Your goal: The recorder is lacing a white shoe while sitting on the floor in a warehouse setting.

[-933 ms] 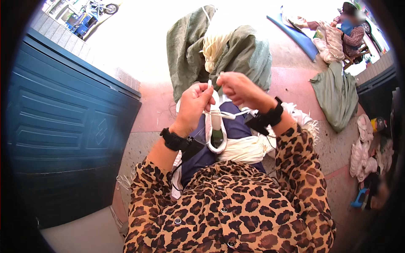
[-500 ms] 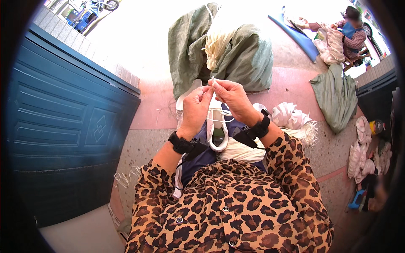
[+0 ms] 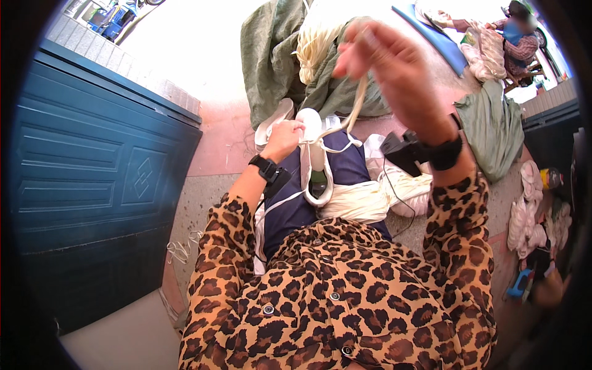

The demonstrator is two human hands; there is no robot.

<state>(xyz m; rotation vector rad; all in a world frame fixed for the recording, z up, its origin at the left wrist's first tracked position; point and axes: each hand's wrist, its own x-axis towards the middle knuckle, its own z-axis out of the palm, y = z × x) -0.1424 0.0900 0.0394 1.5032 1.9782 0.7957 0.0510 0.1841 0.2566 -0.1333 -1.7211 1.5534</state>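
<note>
A white shoe [image 3: 320,198] rests on my lap between my thighs, its toe pointing away from me and its collar toward me. My left hand [image 3: 284,140] is closed at the shoe's left side, near the eyelets; its fingertips are partly hidden. My right hand [image 3: 398,71] is raised to the far right of the shoe, blurred by motion, its fingers drawn together. From it a pale shoelace [image 3: 356,111] runs down to the shoe, also blurred. A lace loop hangs at the shoe's right side. Another white shoe [image 3: 279,117] lies just beyond my left hand.
Cream lace bundles [image 3: 354,202] lie on my right thigh and beside it. Ahead stands a green sack [image 3: 268,61] with a cream hank on it. Another green sack [image 3: 491,132] lies right. A blue door [image 3: 92,179] stands left. A person [image 3: 520,46] sits at the far right.
My hands were together above the shoe, pinching a lace end. My right hand has swung up and right, drawing the lace out; my left hand has dropped to the shoe's side.
</note>
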